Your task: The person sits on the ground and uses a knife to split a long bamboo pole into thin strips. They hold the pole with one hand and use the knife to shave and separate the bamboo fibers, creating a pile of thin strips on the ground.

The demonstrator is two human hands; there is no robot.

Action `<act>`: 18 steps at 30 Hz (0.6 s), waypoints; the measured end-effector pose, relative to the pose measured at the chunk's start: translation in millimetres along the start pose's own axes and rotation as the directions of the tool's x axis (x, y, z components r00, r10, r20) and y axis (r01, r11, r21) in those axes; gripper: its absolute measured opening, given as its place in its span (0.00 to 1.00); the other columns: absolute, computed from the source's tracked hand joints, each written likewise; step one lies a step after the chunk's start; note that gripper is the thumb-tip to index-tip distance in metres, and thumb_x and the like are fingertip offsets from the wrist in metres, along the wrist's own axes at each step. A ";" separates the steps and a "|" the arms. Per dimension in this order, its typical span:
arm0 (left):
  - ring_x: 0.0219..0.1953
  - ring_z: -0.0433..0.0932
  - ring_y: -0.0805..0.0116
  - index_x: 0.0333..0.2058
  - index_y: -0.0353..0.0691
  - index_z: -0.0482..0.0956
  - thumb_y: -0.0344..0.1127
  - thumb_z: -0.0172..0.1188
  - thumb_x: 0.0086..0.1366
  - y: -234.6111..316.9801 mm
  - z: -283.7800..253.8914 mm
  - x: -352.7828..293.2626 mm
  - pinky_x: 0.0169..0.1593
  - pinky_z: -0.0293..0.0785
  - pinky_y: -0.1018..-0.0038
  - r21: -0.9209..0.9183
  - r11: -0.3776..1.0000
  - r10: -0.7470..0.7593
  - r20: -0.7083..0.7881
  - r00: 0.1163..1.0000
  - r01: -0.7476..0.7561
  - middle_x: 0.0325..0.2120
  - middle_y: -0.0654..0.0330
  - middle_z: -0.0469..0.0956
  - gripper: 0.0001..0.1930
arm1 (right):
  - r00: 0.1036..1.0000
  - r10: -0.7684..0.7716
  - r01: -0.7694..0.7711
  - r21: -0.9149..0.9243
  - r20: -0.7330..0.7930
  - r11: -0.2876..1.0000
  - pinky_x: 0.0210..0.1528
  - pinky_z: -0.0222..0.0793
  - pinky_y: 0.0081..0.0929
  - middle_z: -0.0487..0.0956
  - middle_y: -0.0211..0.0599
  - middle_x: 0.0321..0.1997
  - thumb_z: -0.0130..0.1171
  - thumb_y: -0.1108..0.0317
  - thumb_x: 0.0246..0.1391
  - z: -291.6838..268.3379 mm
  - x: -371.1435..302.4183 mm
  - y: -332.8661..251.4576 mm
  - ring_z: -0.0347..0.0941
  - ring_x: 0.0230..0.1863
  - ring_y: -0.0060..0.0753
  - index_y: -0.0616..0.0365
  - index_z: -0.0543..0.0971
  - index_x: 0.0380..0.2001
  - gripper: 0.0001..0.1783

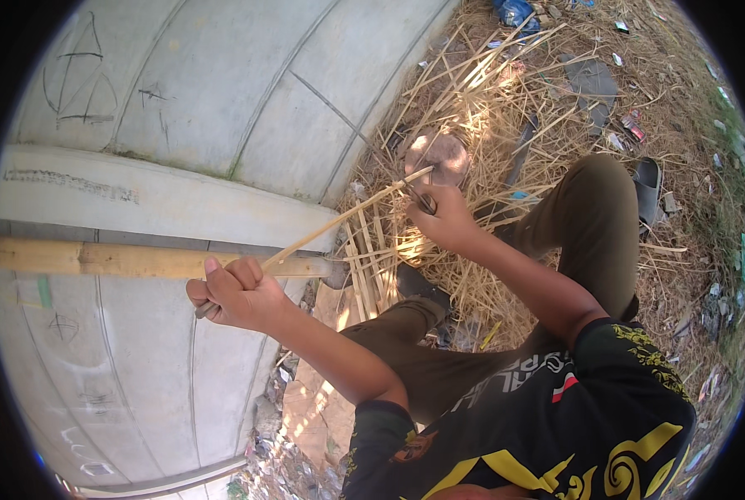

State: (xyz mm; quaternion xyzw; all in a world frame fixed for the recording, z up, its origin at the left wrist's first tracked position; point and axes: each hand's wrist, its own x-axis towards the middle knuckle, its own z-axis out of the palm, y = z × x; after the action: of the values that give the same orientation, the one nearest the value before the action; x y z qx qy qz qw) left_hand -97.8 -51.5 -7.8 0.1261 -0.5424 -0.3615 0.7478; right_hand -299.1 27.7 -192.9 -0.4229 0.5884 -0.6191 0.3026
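A long, pale bamboo strip (pixel 331 225) slants up to the right between my two hands. My left hand (pixel 237 292) is closed in a fist around its lower end, in front of the concrete wall. The end of something greyish shows below that fist; its kind is unclear. Fingers curled, my right hand (pixel 443 218) grips a small dark tool with a looped handle (pixel 425 203), close to the strip's upper end. Whether the tool touches the strip is hard to make out. Just beyond lies a round wood block (pixel 439 157) on the ground.
A thick bamboo pole (pixel 139 258) runs along the concrete wall (pixel 222 83) at left, behind my left hand. Cut bamboo strips (pixel 480 108) litter the ground. A long dark flat piece (pixel 520 152), a sandal (pixel 648 185) and a blue plastic bag (pixel 515 13) lie around.
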 end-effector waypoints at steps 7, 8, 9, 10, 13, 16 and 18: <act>0.10 0.38 0.85 0.19 0.52 0.46 0.20 0.55 0.63 2.6 23.8 -0.7 0.15 0.32 0.76 -0.042 0.998 -0.053 -0.001 0.999 0.053 0.09 0.74 0.43 0.26 | 0.871 0.483 -0.467 -0.452 -0.088 0.760 0.28 0.68 0.33 0.79 0.43 0.22 0.62 0.59 0.52 2.5 -9.2 179.2 0.76 0.23 0.35 0.70 0.78 0.29 0.19; 0.10 0.38 0.85 0.19 0.51 0.46 0.20 0.55 0.63 0.9 22.7 0.2 0.15 0.32 0.77 -0.014 0.998 -0.054 -0.020 0.998 0.054 0.09 0.74 0.43 0.26 | 0.913 0.404 -0.383 -0.439 -0.048 0.813 0.27 0.68 0.37 0.79 0.44 0.21 0.60 0.60 0.54 2.5 -6.7 184.2 0.76 0.23 0.40 0.69 0.79 0.30 0.18; 0.10 0.38 0.85 0.19 0.51 0.46 0.20 0.55 0.63 0.0 21.7 -1.0 0.15 0.32 0.77 0.016 0.999 -0.051 -0.050 0.997 0.052 0.09 0.74 0.43 0.26 | 0.948 0.318 -0.288 -0.430 -0.004 0.856 0.26 0.67 0.40 0.79 0.46 0.20 0.59 0.60 0.56 -2.5 -1.5 182.0 0.76 0.23 0.45 0.68 0.80 0.30 0.17; 0.10 0.38 0.85 0.19 0.51 0.46 0.20 0.55 0.63 -0.3 21.1 -0.9 0.15 0.33 0.77 0.017 0.999 -0.046 -0.048 0.998 0.047 0.09 0.74 0.44 0.26 | 0.965 0.262 -0.245 -0.414 -0.016 0.877 0.25 0.66 0.41 0.79 0.45 0.19 0.58 0.61 0.57 -5.5 3.3 178.9 0.76 0.22 0.46 0.67 0.80 0.30 0.16; 0.11 0.39 0.85 0.19 0.51 0.47 0.20 0.55 0.63 1.9 11.3 -0.1 0.15 0.33 0.77 0.039 0.999 -0.021 -0.045 0.999 0.023 0.09 0.74 0.44 0.26 | 0.972 0.204 -0.231 -0.340 -0.112 0.912 0.22 0.63 0.38 0.76 0.41 0.16 0.56 0.64 0.58 9.9 8.2 109.1 0.73 0.18 0.40 0.64 0.80 0.27 0.13; 0.11 0.39 0.85 0.19 0.52 0.47 0.20 0.56 0.63 2.1 7.9 -2.0 0.16 0.34 0.77 0.036 0.999 -0.019 -0.029 0.999 0.020 0.09 0.74 0.44 0.26 | 0.991 0.087 -0.081 0.064 -0.099 0.995 0.21 0.60 0.33 0.73 0.35 0.14 0.55 0.67 0.58 4.8 -5.2 12.2 0.68 0.17 0.27 0.64 0.79 0.25 0.12; 0.11 0.38 0.84 0.19 0.52 0.47 0.20 0.56 0.62 0.8 17.2 -3.0 0.16 0.34 0.77 -0.003 1.000 -0.029 -0.017 0.999 0.028 0.09 0.73 0.44 0.27 | 0.994 -0.018 0.034 0.147 -0.108 0.989 0.21 0.59 0.32 0.70 0.32 0.13 0.56 0.67 0.57 13.1 -17.8 55.8 0.65 0.18 0.21 0.65 0.79 0.24 0.12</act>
State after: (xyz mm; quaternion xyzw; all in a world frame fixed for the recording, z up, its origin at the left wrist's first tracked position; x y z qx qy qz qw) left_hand -113.4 -45.5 -3.0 0.1358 -0.5336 -0.3718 0.7474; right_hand -286.2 30.1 -251.4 -0.3733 0.5502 -0.6869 0.2934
